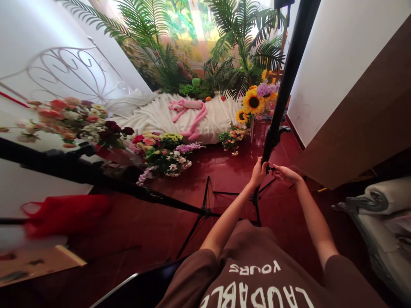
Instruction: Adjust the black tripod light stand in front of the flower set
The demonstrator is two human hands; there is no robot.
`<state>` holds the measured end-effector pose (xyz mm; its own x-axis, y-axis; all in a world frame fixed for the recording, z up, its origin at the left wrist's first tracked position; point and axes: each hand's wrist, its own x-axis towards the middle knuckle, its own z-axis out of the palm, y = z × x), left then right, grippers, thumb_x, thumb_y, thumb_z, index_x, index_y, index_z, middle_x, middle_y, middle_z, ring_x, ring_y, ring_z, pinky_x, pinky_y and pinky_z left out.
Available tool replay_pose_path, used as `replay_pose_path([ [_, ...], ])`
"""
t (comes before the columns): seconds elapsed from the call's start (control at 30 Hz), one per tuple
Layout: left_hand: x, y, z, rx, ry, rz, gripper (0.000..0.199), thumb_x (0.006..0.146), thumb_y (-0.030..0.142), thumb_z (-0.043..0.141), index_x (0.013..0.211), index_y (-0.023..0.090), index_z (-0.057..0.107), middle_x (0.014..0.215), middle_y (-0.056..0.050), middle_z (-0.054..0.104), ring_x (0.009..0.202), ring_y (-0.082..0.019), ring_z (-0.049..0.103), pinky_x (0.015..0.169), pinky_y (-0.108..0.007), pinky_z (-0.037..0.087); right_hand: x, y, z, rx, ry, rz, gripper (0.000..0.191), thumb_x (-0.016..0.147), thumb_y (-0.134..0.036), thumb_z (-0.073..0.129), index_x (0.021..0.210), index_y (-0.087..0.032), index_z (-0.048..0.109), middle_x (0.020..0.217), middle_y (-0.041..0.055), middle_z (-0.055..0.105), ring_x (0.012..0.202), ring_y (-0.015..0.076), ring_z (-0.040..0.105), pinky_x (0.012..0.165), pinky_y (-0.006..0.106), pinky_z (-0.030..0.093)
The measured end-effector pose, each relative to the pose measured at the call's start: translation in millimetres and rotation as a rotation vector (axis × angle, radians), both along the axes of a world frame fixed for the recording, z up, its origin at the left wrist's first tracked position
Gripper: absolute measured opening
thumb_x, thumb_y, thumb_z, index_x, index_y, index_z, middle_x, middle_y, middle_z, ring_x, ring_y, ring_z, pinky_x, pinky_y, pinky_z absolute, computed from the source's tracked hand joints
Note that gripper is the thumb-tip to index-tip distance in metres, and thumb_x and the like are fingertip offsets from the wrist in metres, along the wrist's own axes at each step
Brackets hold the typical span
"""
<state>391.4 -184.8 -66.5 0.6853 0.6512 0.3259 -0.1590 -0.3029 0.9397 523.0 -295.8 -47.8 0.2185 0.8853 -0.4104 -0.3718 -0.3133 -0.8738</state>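
Observation:
A black light stand (pixel 282 94) rises in front of me and leans toward the upper right. My left hand (pixel 257 173) is wrapped round its pole, low on the shaft. Beside it, the fingers of my right hand (pixel 285 174) pinch a small black knob (pixel 270 169) on the stand's collar. Below my hands the stand's legs are spread on the floor. A second black stand (pixel 128 188) slants across the left side, apart from both hands.
A white-draped bed (pixel 147 113) carries a pink plush toy (pixel 192 109). Flower bunches (pixel 167 158), sunflowers (pixel 253 100) and palms (pixel 240 47) surround it. A red bag (pixel 64 214) lies left. A rolled, padded item (pixel 385 196) stands right, by the brown panel (pixel 362 107). The floor (pixel 221 167) is glossy red tile.

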Motion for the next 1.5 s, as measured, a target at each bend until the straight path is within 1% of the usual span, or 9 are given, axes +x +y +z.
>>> replay_pose_path([
  [0.17,2.1,-1.9,1.2,0.047,0.006,0.044,0.042,0.096,0.053,0.031,0.103,0.019,0.054,0.091,-0.007,0.065,0.074,-0.014,0.060,0.073,-0.027,0.046,3.6,-0.1,9.1,0.091,-0.243,0.015,0.030,0.066,-0.038,0.081,0.078,-0.016,0.065,0.066,-0.0018,0.062,0.050,0.0062,0.047,0.043,0.017,0.036],
  [0.37,5.3,-4.7,-0.1,0.033,0.011,0.083,0.044,0.096,0.054,0.033,0.110,0.018,0.055,0.082,-0.004,0.064,0.068,-0.013,0.059,0.067,-0.025,0.045,-13.0,-1.6,17.9,0.275,-0.535,-0.221,0.026,0.057,-0.025,0.086,0.069,-0.019,0.063,0.088,0.0014,0.068,0.077,0.0135,0.060,0.065,0.023,0.048],
  [0.67,5.3,-4.3,0.0,0.036,-0.038,0.074,0.047,0.095,0.058,0.032,0.106,0.018,0.055,0.082,-0.005,0.064,0.068,-0.014,0.059,0.067,-0.026,0.046,-16.3,-2.4,17.9,0.343,-0.742,-0.189,0.038,0.065,-0.025,0.080,0.100,-0.022,0.065,0.093,0.0026,0.068,0.074,0.0151,0.059,0.063,0.025,0.046],
  [0.8,4.6,-5.7,-1.2,0.052,-0.024,0.093,0.047,0.095,0.057,0.032,0.105,0.018,0.056,0.085,-0.006,0.065,0.069,-0.014,0.059,0.068,-0.026,0.046,-32.8,1.4,0.0,0.365,-0.976,-0.310,0.016,0.076,-0.021,0.065,0.092,-0.026,0.065,0.091,0.0027,0.066,0.084,0.0181,0.061,0.078,0.031,0.048],
  [1.0,4.7,-6.1,-6.4,0.077,-0.016,0.115,0.039,0.096,0.051,0.034,0.100,0.018,0.056,0.089,-0.007,0.065,0.073,-0.015,0.060,0.072,-0.027,0.047,-63.9,-6.6,-27.4,0.297,-1.069,-0.670,0.008,0.077,-0.026,0.067,0.084,-0.029,0.066,0.088,0.0050,0.066,0.086,0.0209,0.061,0.078,0.032,0.050],
  [1.13,5.9,-4.7,-11.4,0.077,-0.021,0.104,0.034,0.096,0.046,0.035,0.100,0.019,0.055,0.091,-0.008,0.065,0.076,-0.016,0.061,0.075,-0.029,0.047,-71.5,2.1,14.0,0.403,-1.149,-0.726,0.027,0.080,-0.033,0.067,0.106,-0.027,0.061,0.105,0.0070,0.063,0.088,0.0205,0.059,0.082,0.036,0.051],
  [1.3,6.4,-3.7,-22.2,0.060,0.029,0.133,0.028,0.094,0.041,0.042,0.104,0.017,0.053,0.094,-0.011,0.064,0.082,-0.018,0.061,0.078,-0.030,0.047,-70.2,46.6,79.8,0.528,-1.084,-0.673,0.060,0.080,-0.049,0.069,0.129,-0.024,0.044,0.124,0.0097,0.055,0.111,0.0228,0.056,0.092,0.040,0.051],
  [1.4,3.2,-3.9,-24.9,0.059,0.066,0.115,0.024,0.093,0.034,0.044,0.108,0.017,0.051,0.098,-0.011,0.063,0.085,-0.018,0.061,0.081,-0.031,0.047,-68.3,66.9,92.7,0.473,-1.084,-0.651,0.058,0.080,-0.058,0.065,0.122,-0.022,0.049,0.110,0.0099,0.060,0.106,0.0244,0.059,0.091,0.042,0.051],
  [1.5,-1.6,-2.8,-25.7,0.073,0.071,0.072,0.027,0.092,0.032,0.046,0.113,0.016,0.049,0.106,-0.013,0.062,0.094,-0.019,0.060,0.088,-0.033,0.047,-68.8,70.9,87.6,0.401,-1.088,-0.645,0.055,0.077,-0.062,0.065,0.111,-0.020,0.054,0.096,0.0081,0.064,0.094,0.0235,0.062,0.084,0.039,0.052],
])
